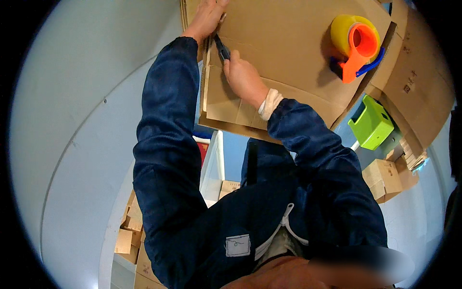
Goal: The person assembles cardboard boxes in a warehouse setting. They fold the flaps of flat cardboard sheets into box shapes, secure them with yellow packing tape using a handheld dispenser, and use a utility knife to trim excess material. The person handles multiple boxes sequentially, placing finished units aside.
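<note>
Sheets of brown cardboard (284, 43) lie stacked in front of me. My left hand (208, 18) is closed at the left edge of the stack, its fingers bent over the cardboard and partly cut off by the top of the picture. My right hand (244, 77) is wrapped round a dark utility knife (222, 48). The knife's tip points up and left, at the cardboard's left edge just below my left hand. Whether the blade is out is too small to tell.
On the cardboard's right side sits an orange tape dispenser (353, 58) with a blue handle and a roll of yellow tape (342, 30). Right of the stack are a bright green plastic bin (373, 124) and a small carton (382, 179). More cartons (124, 241) lie low at the left, beside a pale wall (86, 96).
</note>
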The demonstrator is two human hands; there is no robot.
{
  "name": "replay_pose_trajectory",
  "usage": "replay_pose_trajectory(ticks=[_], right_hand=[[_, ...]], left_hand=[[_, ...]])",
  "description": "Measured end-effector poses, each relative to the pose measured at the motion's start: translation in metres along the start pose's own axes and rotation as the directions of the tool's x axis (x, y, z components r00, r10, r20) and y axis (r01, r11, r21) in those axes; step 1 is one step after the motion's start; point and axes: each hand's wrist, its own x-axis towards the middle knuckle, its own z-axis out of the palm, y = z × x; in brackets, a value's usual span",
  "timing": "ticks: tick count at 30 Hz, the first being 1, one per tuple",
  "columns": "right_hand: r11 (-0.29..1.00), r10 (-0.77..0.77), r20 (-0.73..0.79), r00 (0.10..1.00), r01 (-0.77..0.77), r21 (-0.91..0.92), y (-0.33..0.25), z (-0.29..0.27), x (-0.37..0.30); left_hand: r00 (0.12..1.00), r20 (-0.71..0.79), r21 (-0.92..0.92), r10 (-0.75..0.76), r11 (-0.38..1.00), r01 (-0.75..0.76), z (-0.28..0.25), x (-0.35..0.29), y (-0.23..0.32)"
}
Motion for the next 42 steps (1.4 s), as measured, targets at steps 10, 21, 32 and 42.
replay_pose_trajectory(ticks=[10,21,32,42], right_hand=[[0.983,0.001,-0.063,0.998,0.01,0.186,0.017,0.01,-0.007],[0.803,0.115,0.095,0.989,-0.149,0.577,0.029,-0.01,-0.025],[0.788,0.087,0.127,0.988,-0.146,0.598,0.035,-0.003,-0.019],[0.815,0.133,0.147,0.98,-0.193,0.547,0.034,-0.004,-0.019]], left_hand=[[0.948,-0.127,0.005,0.291,0.956,-0.292,-0.003,0.011,-0.021],[0.853,-0.283,0.366,0.439,0.871,-0.326,0.014,-0.052,-0.036],[0.761,-0.488,0.469,0.428,0.863,-0.185,0.039,-0.164,-0.064],[0.891,-0.217,0.695,-0.399,0.577,0.428,0.147,-0.479,-0.228]])
